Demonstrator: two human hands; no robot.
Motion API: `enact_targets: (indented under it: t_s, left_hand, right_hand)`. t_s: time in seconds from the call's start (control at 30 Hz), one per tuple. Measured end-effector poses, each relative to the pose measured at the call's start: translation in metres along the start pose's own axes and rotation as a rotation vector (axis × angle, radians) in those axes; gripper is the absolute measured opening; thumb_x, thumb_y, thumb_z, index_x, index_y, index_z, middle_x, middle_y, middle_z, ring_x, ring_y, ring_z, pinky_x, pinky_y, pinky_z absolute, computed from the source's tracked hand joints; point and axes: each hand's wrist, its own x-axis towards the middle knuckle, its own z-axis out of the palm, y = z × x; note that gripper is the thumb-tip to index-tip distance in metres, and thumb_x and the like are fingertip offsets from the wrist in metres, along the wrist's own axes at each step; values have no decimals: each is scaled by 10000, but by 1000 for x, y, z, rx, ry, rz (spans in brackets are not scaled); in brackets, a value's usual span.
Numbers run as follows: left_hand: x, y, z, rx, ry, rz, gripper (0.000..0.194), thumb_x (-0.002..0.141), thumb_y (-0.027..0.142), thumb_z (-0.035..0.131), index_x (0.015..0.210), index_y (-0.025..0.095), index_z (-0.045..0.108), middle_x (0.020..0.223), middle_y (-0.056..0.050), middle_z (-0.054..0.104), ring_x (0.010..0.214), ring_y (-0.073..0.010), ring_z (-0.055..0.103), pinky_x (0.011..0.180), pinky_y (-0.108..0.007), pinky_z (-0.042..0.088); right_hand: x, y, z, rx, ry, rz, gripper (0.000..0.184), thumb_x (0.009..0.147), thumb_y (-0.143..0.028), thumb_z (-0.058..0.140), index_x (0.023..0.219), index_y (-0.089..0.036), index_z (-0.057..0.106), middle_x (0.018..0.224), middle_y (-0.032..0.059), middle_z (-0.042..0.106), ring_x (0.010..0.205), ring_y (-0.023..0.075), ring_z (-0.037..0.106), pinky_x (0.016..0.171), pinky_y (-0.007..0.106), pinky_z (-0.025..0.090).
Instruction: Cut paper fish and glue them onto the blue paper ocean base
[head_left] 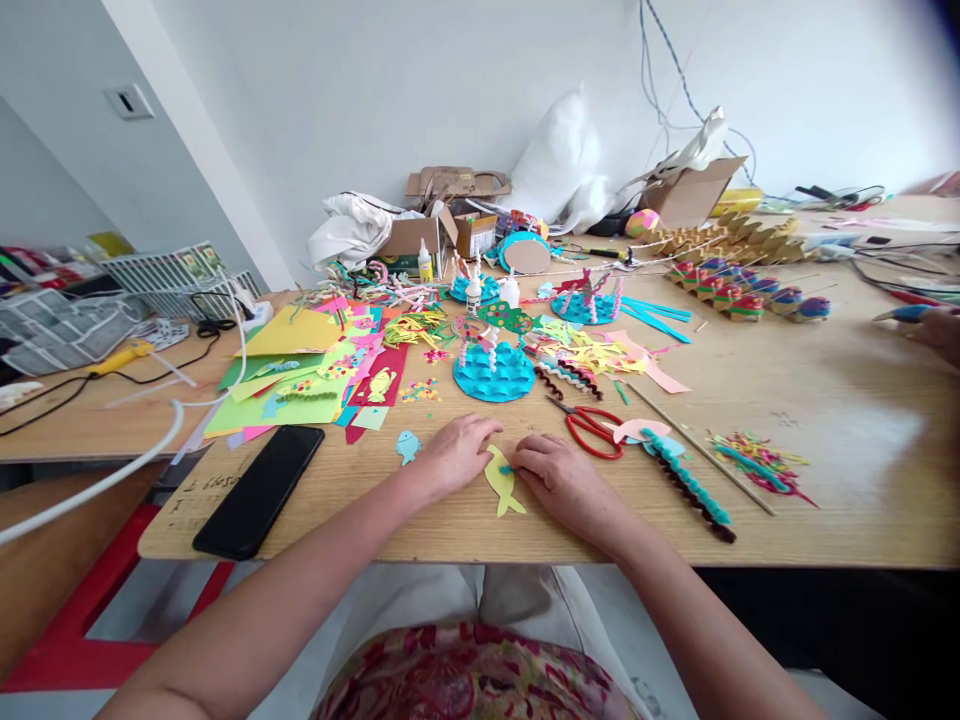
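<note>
and now your right fingers (pixel 526 458) pinch a blue scrap (pixel 505 469) over the yellow fish (pixel 502 490), your left fingers (pixel 480 437) bent at its edge, grip unclear, likely steadying it.

Left hand (pixel 459 458) and right hand (pixel 564 482) are bare, as are the forearms (pixel 330 555) behind them; below and between the hands, the person wears a floral top (pixel 480 680) in mottled magenta, red and olive and, nearer them, creased, pale greyish-beige trousers (pixel 416 605).
</note>
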Motion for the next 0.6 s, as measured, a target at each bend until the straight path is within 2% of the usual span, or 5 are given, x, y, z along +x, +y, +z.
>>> enact_targets:
  t_s: [0.13,0.3,0.47,0.6]
  left_hand:
    - [5,2,0,38,-23,23,378,716,29,485,1061,162,564,1006,-66,608,949,-195,554,848,-313,445]
    - [9,8,-2,-48,-48,-38,378,691,17,467,1014,177,582,841,-24,619,822,-171,568,770,-280,453]
    - [9,7,-3,-364,20,-191,382,684,4,427,991,189,559,666,43,521,659,-112,528,662,-225,442]
    - [3,10,-6,-793,58,-316,385,679,-4,457,1014,178,510,737,33,487,703,-93,540,693,-225,455]
  right_hand:
    - [-1,0,0,-8,-9,1,231,851,-133,411,810,-175,635,827,66,612,818,164,532,741,291,409]
    - [-2,-3,-1,-3,5,10,208,841,-128,419,833,-168,623,826,70,618,837,170,542,752,298,415]
    - [-3,-7,-5,10,-8,47,180,832,-125,435,841,-164,611,837,64,619,832,168,542,759,296,415]
    - [-5,-8,-5,32,-9,36,197,832,-119,428,834,-170,618,862,69,616,850,166,539,763,290,421]
